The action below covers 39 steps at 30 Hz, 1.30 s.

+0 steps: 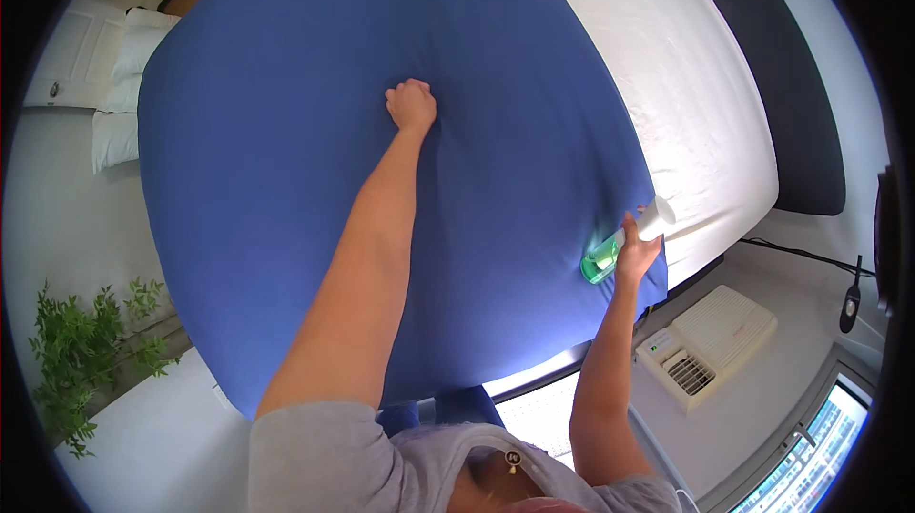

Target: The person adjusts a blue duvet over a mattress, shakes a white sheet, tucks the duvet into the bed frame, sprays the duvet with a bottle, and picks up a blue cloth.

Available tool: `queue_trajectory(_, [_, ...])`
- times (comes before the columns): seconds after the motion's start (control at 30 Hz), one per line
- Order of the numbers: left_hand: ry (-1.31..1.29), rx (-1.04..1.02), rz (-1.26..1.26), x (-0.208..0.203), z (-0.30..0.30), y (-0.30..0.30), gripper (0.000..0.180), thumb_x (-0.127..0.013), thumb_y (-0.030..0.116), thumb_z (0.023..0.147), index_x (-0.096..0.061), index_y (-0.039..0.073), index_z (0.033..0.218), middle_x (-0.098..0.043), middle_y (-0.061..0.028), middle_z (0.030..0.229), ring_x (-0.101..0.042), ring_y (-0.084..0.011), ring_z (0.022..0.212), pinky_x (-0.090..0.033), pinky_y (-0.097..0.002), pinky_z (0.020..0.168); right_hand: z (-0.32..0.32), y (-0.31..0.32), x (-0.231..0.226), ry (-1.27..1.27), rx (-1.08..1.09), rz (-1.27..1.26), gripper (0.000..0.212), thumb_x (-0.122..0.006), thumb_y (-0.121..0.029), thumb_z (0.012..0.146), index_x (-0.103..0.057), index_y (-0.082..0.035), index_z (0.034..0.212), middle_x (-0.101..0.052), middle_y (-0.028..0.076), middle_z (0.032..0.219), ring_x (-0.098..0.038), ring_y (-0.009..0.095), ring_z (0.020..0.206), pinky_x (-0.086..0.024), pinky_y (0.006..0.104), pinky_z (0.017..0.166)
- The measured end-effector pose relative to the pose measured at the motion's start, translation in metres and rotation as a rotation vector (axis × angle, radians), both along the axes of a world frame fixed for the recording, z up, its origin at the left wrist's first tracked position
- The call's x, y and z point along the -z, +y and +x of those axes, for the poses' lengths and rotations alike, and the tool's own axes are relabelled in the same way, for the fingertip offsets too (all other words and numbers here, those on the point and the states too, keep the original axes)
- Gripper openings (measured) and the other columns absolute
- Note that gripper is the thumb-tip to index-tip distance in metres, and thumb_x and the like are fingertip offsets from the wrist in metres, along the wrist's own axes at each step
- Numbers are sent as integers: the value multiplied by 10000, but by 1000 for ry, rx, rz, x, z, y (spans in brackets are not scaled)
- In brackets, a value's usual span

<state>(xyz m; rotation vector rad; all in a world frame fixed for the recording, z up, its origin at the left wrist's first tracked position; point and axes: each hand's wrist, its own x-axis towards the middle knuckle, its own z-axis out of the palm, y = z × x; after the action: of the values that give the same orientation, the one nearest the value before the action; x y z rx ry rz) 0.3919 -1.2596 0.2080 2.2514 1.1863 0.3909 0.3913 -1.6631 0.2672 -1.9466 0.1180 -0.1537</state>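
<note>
A blue fitted sheet (286, 132) covers a large part of the bed, with soft creases around my left hand (413, 106). That hand is closed in a fist and presses down on the sheet, my arm stretched out long. Whether cloth is caught in its fingers is hidden. Near the sheet's right edge, my right hand (639, 254) is wrapped around a clear bottle of green liquid (601, 261). The bottle lies tilted, its green end low over the sheet and a wide white end (658, 217) sticking out past my fingers to the upper right.
White bedding (701, 84) shows right of the sheet, with a dark padded headboard (796, 84) beyond. A cream air unit (710, 341) and a window (810, 446) are at lower right. White pillows (124, 93) and a green plant (81, 356) stand at left.
</note>
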Motion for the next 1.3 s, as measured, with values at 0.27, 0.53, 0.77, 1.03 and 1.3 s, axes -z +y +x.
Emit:
queue_trajectory(0.27, [-609, -177, -328, -23, -238, 67, 210, -419, 230, 905, -543, 65, 870, -515, -32, 794, -476, -136, 763, -388, -281, 699, 10, -7, 36, -4, -27, 106, 425, -706, -159, 765, -551, 55, 1098, -609, 115, 959, -584, 195, 791, -482, 290, 760])
queue_trajectory(0.53, [517, -723, -434, -141, -701, -47, 493, -431, 489, 845, -648, 52, 774, -645, -150, 808, -617, -324, 814, -453, -458, 724, -81, 92, -52, -42, -443, -198, 496, -708, -206, 754, -518, 31, 1147, -586, 164, 1063, -579, 244, 930, -465, 370, 814])
queue_trajectory(0.77, [773, -1231, -379, -163, -919, -194, 429, -588, 445, 771, -647, 87, 1000, -505, -170, 1209, -511, -318, 1091, -416, -408, 907, -255, 240, -59, 65, -995, -17, 489, -727, -153, 735, -505, 22, 1133, -577, 118, 1031, -557, 215, 935, -429, 341, 830])
queue_trajectory(1.03, [390, -1037, -167, -207, -1056, -154, 541, -626, 285, 786, -461, 47, 1242, -605, -200, 1043, -570, -372, 974, -440, -412, 848, -517, 344, -91, 80, -1214, -31, 469, -721, -125, 721, -518, 22, 1118, -591, 108, 988, -563, 202, 898, -436, 331, 814])
queue_trajectory(1.3, [-827, 162, -148, -455, -994, -19, 551, -517, 416, 861, -507, -12, 1208, -531, -192, 1199, -474, -346, 1145, -354, -461, 964, -605, 413, -83, 91, -1169, 82, 514, -732, -156, 694, -519, 10, 1131, -601, 109, 965, -575, 207, 876, -444, 342, 786])
